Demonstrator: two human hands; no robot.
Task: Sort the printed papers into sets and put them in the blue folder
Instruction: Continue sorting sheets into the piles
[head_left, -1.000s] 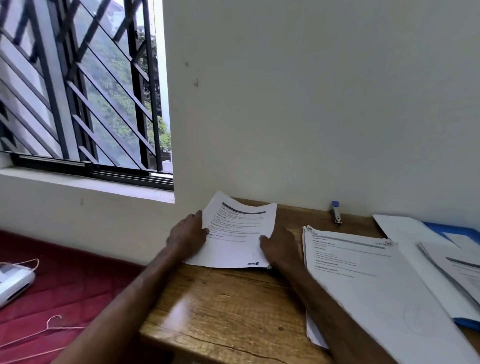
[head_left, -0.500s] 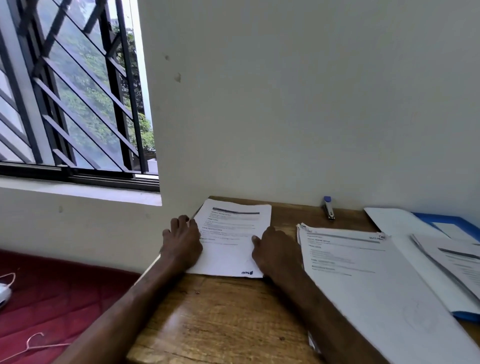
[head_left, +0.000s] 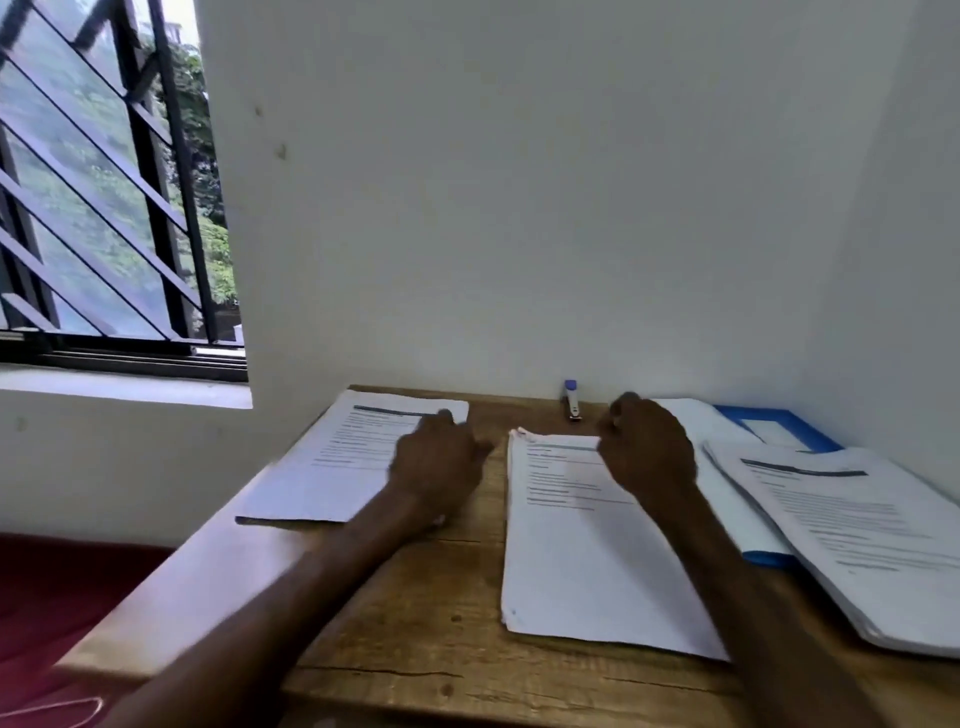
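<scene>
1. Printed papers lie in three groups on the wooden table (head_left: 415, 623). Nearest is the middle stack (head_left: 582, 561), flat and text up, between the two forearms.
2. The right stack (head_left: 857, 535) is the thickest. It rests on the open blue folder (head_left: 779, 415) and overhangs the folder's near edge.
3. The right hand (head_left: 647, 452) sits at the far edge of the middle stack with its fingers curled. Whether they pinch the top sheet cannot be told.
4. The left hand (head_left: 436, 462) is over the right edge of the left set (head_left: 343, 467). It is blurred, with bent fingers, so its grip cannot be told.
5. The folder lies open at the far right, close to the wall. A small stapler (head_left: 571, 402) lies by the wall, between the left set and the folder.
6. Step in hand, as judged: sorting from the middle stack; filing is not complete.
7. The next move calls for:
   - lifting one sheet only from the far edge, since thin sheets tend to cling;
   - checking its heading;
   - laying it square on the matching set.
</scene>
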